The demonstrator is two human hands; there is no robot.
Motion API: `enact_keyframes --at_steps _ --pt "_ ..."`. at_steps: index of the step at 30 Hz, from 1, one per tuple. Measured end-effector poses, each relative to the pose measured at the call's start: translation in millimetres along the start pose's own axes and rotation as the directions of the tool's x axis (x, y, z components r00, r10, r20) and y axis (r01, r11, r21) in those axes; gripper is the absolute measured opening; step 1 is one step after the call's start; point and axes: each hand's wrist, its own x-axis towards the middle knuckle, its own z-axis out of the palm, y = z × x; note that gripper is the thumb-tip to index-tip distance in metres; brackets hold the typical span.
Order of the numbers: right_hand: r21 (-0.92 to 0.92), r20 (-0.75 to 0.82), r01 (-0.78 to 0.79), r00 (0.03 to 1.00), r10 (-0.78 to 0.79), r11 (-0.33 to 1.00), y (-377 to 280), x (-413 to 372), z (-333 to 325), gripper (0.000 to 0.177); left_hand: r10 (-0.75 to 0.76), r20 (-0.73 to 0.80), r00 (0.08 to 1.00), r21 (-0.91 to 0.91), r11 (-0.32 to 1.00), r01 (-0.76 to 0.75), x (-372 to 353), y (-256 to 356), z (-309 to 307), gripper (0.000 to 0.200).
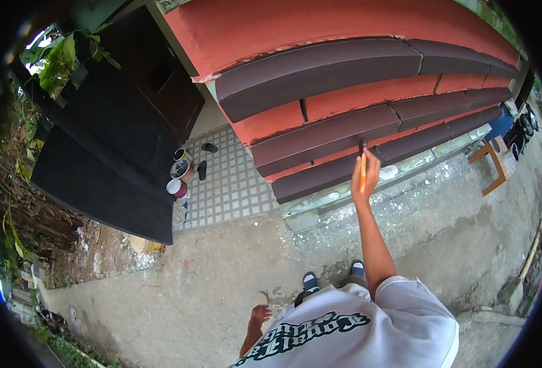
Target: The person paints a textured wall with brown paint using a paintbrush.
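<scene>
My right hand (pixel 367 173) is closed around a paintbrush (pixel 363 171) with an orange handle, raised in front of me. Its dark bristles touch or nearly touch the lower face of a dark brown wall band (pixel 332 138). Coral-red strips (pixel 369 92) lie between the brown bands. Low at my side, my left hand (pixel 260 314) has its fingers curled. A small pale rounded object (pixel 262 299) shows at its fingers, too small to name. Just beyond my right hand, a white patch (pixel 389 172) sits along the wall's foot.
A wooden stool (pixel 495 165) stands by the wall at right. Several paint tubs (pixel 176 187) and dark slippers (pixel 202 170) are on the tiled floor (pixel 222 184) at left, beside a large black panel (pixel 105 159). Paint-spotted concrete (pixel 222 257) lies underfoot.
</scene>
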Motion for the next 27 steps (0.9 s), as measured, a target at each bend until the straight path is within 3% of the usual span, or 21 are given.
enact_keyframes --at_steps 1,4,6,7,9,10,13,15,17,18,19,22,25,26,27 --pt "0.006 0.036 0.041 0.999 -0.041 0.999 -0.8 -4.1 2.5 0.026 0.055 0.001 0.998 -0.01 0.998 -0.055 -5.1 0.8 6.2 0.031" --pt "0.0 0.113 0.165 0.98 -0.164 0.986 -22.1 -17.6 30.7 0.028 0.006 -0.033 0.999 -0.015 1.0 -0.006 8.9 14.2 26.4 0.03" --pt "0.158 0.155 0.222 0.957 -0.246 0.962 -46.7 -44.9 46.1 0.03 -0.008 -0.08 0.997 -0.003 1.0 0.007 11.3 20.8 44.6 0.031" --pt "0.208 0.217 0.156 0.955 -0.201 0.966 -57.0 -65.3 52.8 0.032 0.037 -0.065 0.997 -0.014 0.999 -0.038 12.6 16.7 54.5 0.031" --pt "0.387 0.428 0.086 0.865 -0.261 0.918 -76.7 -77.3 44.7 0.033 0.129 -0.054 0.99 -0.053 0.99 -0.132 13.1 5.3 69.6 0.032" --pt "0.432 0.488 0.057 0.824 -0.286 0.9 -80.6 -78.0 45.6 0.032 0.083 -0.05 0.995 -0.062 0.994 -0.086 13.8 4.6 79.6 0.033" --pt "0.426 0.5 0.053 0.819 -0.283 0.903 -63.0 -60.2 40.5 0.031 0.115 -0.062 0.991 0.116 0.987 -0.107 0.8 -0.4 111.6 0.033" --pt "0.45 0.446 0.072 0.846 -0.293 0.89 -33.2 -35.6 32.8 0.029 0.234 0.032 0.972 0.22 0.947 -0.235 -2.5 -0.4 126.0 0.037" --pt "0.444 0.41 0.107 0.858 -0.308 0.89 0.3 -6.7 15.9 0.027 0.245 0.004 0.969 0.023 0.969 -0.245 -17.8 -4.4 149.2 0.039" --pt "0.431 0.43 0.054 0.866 -0.257 0.901 15.0 7.9 4.7 0.025 0.146 0.029 0.989 -0.122 0.982 -0.141 41.2 -45.0 138.9 0.041" --pt "0.404 0.407 0.078 0.877 -0.256 0.911 32.9 22.4 -4.4 0.025 0.144 -0.042 0.989 -0.03 0.989 -0.145 12.1 -23.4 157.8 0.04" --pt "0.321 0.337 0.138 0.908 -0.249 0.937 86.5 63.4 -30.6 0.023 -0.057 -0.018 0.998 -0.173 0.984 0.053 53.3 -34.4 176.4 0.035" --pt "0.205 0.236 0.09 0.962 -0.139 0.975 130.6 97.2 -55.8 0.022 0.079 -0.098 0.992 0.088 0.994 -0.07 26.6 10.1 215.6 0.027" --pt "0.155 0.202 0.012 0.978 -0.044 0.988 138.4 105.0 -64.0 0.022 0.131 -0.046 0.99 0.052 0.99 -0.129 34.5 13.7 225.2 0.025" --pt "0.09 0.144 0.033 0.988 -0.045 0.995 148.9 110.3 -68.8 0.023 0.183 0.006 0.983 0.01 0.983 -0.183 49.4 10.8 231.2 0.024"
